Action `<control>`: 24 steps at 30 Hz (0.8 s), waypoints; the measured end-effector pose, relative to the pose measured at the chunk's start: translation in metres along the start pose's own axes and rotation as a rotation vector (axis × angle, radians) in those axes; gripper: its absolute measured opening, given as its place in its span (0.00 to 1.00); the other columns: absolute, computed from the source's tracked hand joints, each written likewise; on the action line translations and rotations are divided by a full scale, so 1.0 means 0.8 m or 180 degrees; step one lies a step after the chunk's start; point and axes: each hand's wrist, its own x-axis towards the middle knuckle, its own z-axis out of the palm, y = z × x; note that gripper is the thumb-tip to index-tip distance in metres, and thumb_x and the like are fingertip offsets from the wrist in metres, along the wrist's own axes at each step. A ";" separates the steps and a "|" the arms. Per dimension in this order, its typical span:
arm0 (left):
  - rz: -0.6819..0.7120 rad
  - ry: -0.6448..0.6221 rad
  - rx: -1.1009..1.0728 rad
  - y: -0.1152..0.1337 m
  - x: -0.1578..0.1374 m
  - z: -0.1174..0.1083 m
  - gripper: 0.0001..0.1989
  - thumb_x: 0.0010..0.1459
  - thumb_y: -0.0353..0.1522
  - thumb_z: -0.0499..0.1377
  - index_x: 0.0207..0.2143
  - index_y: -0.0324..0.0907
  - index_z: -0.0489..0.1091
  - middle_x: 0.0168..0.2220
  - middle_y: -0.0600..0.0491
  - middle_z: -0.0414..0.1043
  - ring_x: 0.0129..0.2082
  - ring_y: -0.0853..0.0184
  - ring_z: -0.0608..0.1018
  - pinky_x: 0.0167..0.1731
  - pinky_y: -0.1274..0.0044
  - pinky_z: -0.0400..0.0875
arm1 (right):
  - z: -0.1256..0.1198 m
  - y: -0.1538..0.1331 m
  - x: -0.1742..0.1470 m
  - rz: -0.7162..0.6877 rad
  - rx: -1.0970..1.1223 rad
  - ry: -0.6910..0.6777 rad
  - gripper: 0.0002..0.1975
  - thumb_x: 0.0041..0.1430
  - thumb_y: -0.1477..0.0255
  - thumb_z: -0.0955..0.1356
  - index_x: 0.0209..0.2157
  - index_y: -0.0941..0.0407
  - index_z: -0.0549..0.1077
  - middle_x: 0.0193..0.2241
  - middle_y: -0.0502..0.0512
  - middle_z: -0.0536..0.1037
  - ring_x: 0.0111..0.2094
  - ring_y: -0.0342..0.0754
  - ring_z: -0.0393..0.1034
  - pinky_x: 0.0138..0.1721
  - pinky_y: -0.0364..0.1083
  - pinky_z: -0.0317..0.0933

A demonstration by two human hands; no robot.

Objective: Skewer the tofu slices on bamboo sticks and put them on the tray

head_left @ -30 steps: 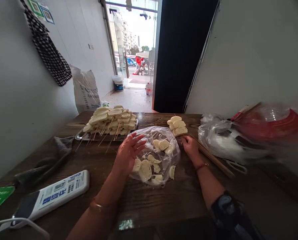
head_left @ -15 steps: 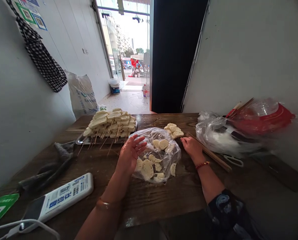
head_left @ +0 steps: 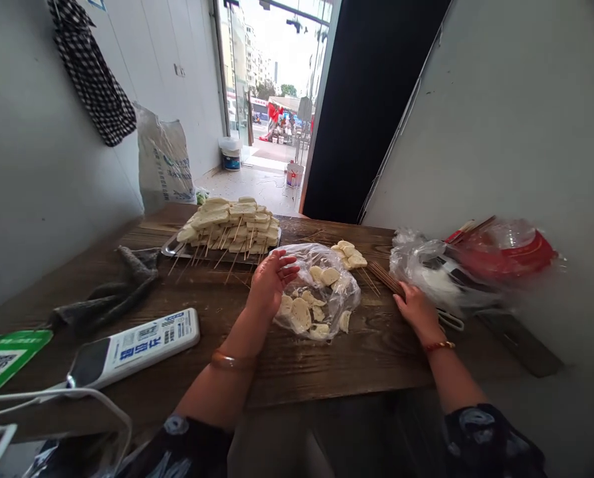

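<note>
While my right hand (head_left: pixel 419 311) lies over the near end of a bundle of wooden sticks (head_left: pixel 384 273), I cannot tell from the head view whether its fingers are closed around them or only resting on top. My left hand (head_left: pixel 272 282) is wide, palm turned inward and fingers a little apart, at the left edge of a clear plastic bag (head_left: pixel 304 252); whether it touches the film I cannot make out. Just right of that hand I see 2 pale slices (head_left: pixel 323 275) in the upper part of the bag, with larger slices (head_left: pixel 301 315) and broken bits nearer to me. Between my 2 hands, a loose piece (head_left: pixel 345 322) sits by the bag's right edge. Beyond the right hand and to its left is a small stack of slices (head_left: pixel 349 254), thin sticks poking out on the near side. Past the left hand, farther left, a metal tray (head_left: pixel 170 247) bears a heap of skewered slices (head_left: pixel 232 222), their sticks jutting over the near rim. Well left of that hand I have a grey cloth (head_left: pixel 132 275) and a white device (head_left: pixel 152 338) with blue lettering. Right of the right hand, crumpled plastic (head_left: pixel 426 265) lies against a blurred red object (head_left: pixel 521 259), all on a wooden table (head_left: pixel 327 372).
</note>
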 end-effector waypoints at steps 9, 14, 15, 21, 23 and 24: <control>-0.0007 -0.0043 0.0004 -0.005 0.002 -0.004 0.13 0.56 0.38 0.60 0.40 0.39 0.69 0.30 0.51 0.76 0.25 0.70 0.77 0.26 0.79 0.72 | -0.013 0.011 -0.030 0.0099 -0.0014 0.0003 0.13 0.63 0.70 0.62 0.45 0.62 0.72 0.39 0.66 0.74 0.38 0.55 0.71 0.38 0.48 0.62; -0.0036 -0.0071 0.0011 -0.008 0.001 -0.003 0.14 0.55 0.39 0.61 0.39 0.38 0.69 0.29 0.51 0.75 0.23 0.71 0.77 0.25 0.80 0.71 | -0.043 0.006 -0.040 0.0108 0.0434 0.0202 0.17 0.64 0.67 0.59 0.47 0.63 0.69 0.42 0.70 0.75 0.43 0.58 0.71 0.42 0.52 0.63; -0.0037 -0.0094 0.0020 -0.010 0.001 -0.003 0.14 0.55 0.39 0.61 0.39 0.38 0.69 0.29 0.51 0.75 0.23 0.71 0.77 0.25 0.80 0.71 | -0.049 0.002 -0.040 0.0077 0.0559 0.0197 0.18 0.63 0.66 0.59 0.47 0.62 0.68 0.40 0.68 0.76 0.42 0.58 0.72 0.42 0.52 0.63; -0.0128 -0.0471 0.0224 -0.024 -0.001 -0.005 0.18 0.48 0.41 0.67 0.36 0.37 0.71 0.28 0.51 0.75 0.22 0.72 0.76 0.23 0.81 0.69 | -0.079 -0.072 -0.044 -0.0170 0.1800 -0.0297 0.21 0.62 0.57 0.61 0.47 0.59 0.67 0.22 0.50 0.74 0.25 0.50 0.71 0.28 0.45 0.64; -0.0107 -0.0610 0.0325 -0.027 -0.002 -0.005 0.19 0.46 0.41 0.69 0.35 0.37 0.72 0.27 0.51 0.75 0.22 0.73 0.76 0.23 0.81 0.69 | -0.090 -0.104 -0.049 -0.0238 0.2482 -0.0597 0.21 0.60 0.56 0.63 0.45 0.59 0.67 0.21 0.48 0.73 0.25 0.49 0.69 0.28 0.45 0.62; -0.0091 -0.0661 0.0374 -0.028 -0.003 -0.006 0.19 0.45 0.41 0.69 0.35 0.37 0.73 0.27 0.51 0.75 0.22 0.73 0.76 0.24 0.81 0.68 | -0.096 -0.119 -0.052 -0.0270 0.2705 -0.0728 0.21 0.60 0.56 0.64 0.44 0.58 0.68 0.21 0.48 0.72 0.24 0.48 0.68 0.28 0.44 0.61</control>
